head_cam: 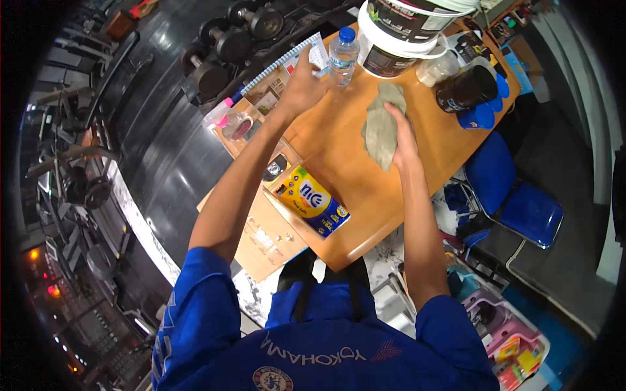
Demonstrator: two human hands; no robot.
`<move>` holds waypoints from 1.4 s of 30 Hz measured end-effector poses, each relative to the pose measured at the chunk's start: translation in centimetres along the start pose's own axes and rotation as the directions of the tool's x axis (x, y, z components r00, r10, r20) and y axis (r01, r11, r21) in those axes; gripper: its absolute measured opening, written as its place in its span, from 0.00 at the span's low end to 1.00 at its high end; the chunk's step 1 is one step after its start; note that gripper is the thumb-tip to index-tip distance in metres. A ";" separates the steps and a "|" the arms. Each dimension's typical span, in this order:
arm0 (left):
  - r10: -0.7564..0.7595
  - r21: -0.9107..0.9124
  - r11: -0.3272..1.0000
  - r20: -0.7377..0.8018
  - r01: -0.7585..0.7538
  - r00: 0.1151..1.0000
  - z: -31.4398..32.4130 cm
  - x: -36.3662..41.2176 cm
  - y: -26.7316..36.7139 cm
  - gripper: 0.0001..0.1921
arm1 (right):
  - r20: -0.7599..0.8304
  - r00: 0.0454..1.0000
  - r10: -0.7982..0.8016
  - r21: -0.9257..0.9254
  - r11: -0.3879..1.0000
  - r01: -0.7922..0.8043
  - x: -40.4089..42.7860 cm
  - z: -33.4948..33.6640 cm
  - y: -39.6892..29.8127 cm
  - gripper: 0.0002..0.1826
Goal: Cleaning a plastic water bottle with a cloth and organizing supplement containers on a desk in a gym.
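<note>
My right hand holds a crumpled grey-green cloth at the wooden desk top. Part of the cloth hangs past my fingers toward the near side. Farther left, my left hand reaches over a spiral-bound desk calendar, its fingers overlapping the pages. Whether those fingers grip the calendar or only pass in front of it, I cannot tell. Just right of that hand stands a clear plastic water bottle with a blue cap. A yellow and blue tissue pack lies at the desk's near left side.
White tubs are stacked at the back, beside a shaker bottle and a black jar. A pink-topped spray bottle stands at the left edge. Dumbbells line a rack beyond. A blue folding chair stands right.
</note>
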State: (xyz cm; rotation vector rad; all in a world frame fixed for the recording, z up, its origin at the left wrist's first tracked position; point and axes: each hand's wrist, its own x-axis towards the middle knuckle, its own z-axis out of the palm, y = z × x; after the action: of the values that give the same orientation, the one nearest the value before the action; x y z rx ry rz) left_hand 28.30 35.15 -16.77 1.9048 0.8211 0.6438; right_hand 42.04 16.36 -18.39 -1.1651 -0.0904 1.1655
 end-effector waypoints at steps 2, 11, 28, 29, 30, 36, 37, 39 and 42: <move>0.048 0.124 0.991 -0.059 -0.040 0.997 2.2 3.2 -2.9 0.53 | 0.011 0.999 0.042 -0.006 0.999 -0.042 3.7 -0.1 -0.1 0.23; 0.075 0.045 0.996 0.045 -0.077 0.996 5.9 6.9 -3.9 0.47 | -0.008 0.995 0.099 0.019 0.995 -0.099 9.5 -0.8 1.3 0.24; 0.208 0.036 0.978 -0.002 -0.208 0.978 -0.3 -11.7 11.7 0.44 | 0.024 0.996 -0.089 0.071 0.994 0.087 -11.6 1.7 -0.7 0.24; 0.202 0.045 0.979 -0.042 -0.200 0.978 -1.1 -13.2 12.6 0.44 | 0.040 0.994 -0.105 0.071 0.992 0.102 -13.5 2.5 -0.9 0.24; 0.144 0.071 0.988 -0.064 -0.140 0.987 -2.0 -15.0 13.6 0.44 | 0.049 0.992 -0.117 0.037 0.993 0.115 -15.6 3.2 -1.1 0.24; 0.091 -0.358 0.912 -0.298 -0.200 0.950 -7.6 -25.8 17.2 0.39 | 0.200 0.966 -0.164 -0.037 0.984 0.175 -23.8 6.3 2.5 0.24; 0.081 -0.385 0.895 -0.359 -0.227 0.930 -8.2 -27.6 17.3 0.37 | 0.220 0.959 -0.177 -0.037 0.981 0.189 -24.9 6.6 3.5 0.24; 0.086 -0.370 0.893 -0.419 -0.257 0.904 -9.4 -31.0 17.4 0.35 | 0.208 0.976 0.056 0.008 0.998 -0.059 -26.7 7.3 5.9 0.23; 0.009 -0.411 0.892 -0.403 -0.190 0.915 -10.9 -35.7 17.9 0.33 | 0.389 0.896 0.214 0.162 0.942 -0.295 -29.1 7.8 10.4 0.26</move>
State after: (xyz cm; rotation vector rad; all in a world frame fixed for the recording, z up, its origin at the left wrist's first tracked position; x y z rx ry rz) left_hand 2.53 7.78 0.56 1.4224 0.7400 1.2001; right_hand 17.20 -0.94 -8.48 -0.7684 -0.0919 1.5803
